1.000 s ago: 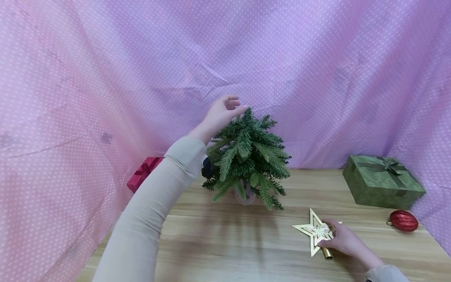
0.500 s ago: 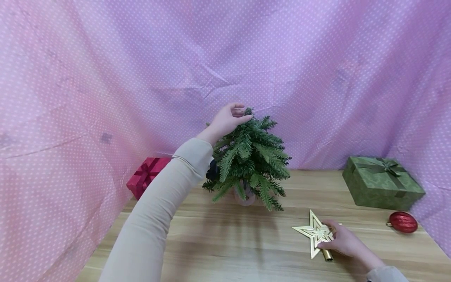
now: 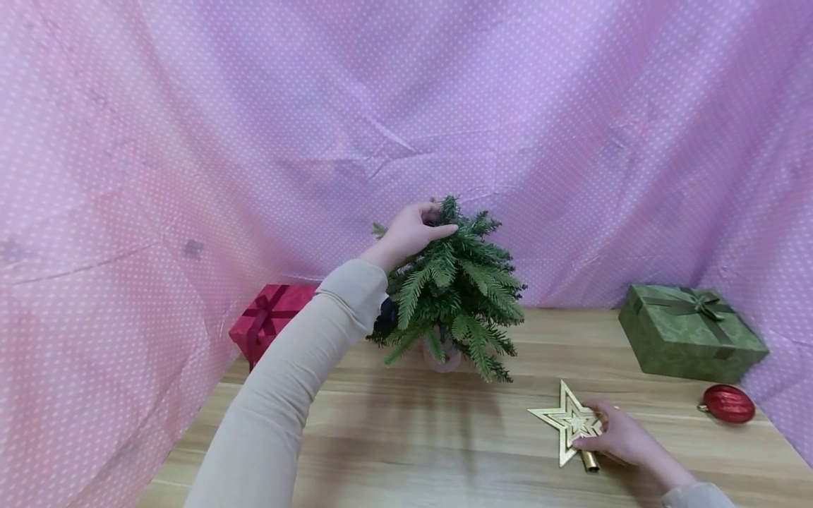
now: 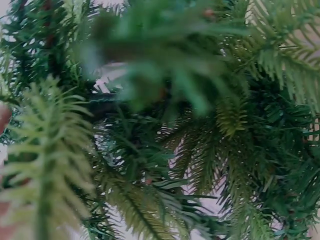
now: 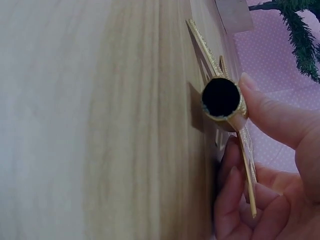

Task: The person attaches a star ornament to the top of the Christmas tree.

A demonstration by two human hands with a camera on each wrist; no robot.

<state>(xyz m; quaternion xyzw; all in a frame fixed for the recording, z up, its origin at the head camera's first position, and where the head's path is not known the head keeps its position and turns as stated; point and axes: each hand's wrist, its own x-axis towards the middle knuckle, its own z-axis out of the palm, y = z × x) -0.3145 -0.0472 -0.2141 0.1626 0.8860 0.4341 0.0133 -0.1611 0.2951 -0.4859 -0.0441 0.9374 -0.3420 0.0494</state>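
In the head view, a small artificial Christmas tree (image 3: 444,282) stands near the middle of the table in a pale base. My left hand (image 3: 411,229) reaches in at its top from the left. The thumb lies in front of the tip and the other fingers are partly behind it, parted from the thumb. Green branches (image 4: 200,150) fill the left wrist view, with a bit of hand at its left edge. My right hand (image 3: 625,434) pinches a gold star tree topper (image 3: 565,420) low over the table; its hollow tube (image 5: 220,117) points toward the right wrist camera.
A red gift box (image 3: 269,317) with a ribbon stands at the back left, partly behind the left sleeve. On the right are a green gift box (image 3: 686,339) and a red ornament (image 3: 728,404). Pink dotted cloth (image 3: 540,106) hangs around the wooden table (image 3: 394,437).
My left hand has moved down and slightly right, from above the treetop to around its upper part. The right hand and the star have stayed nearly still.
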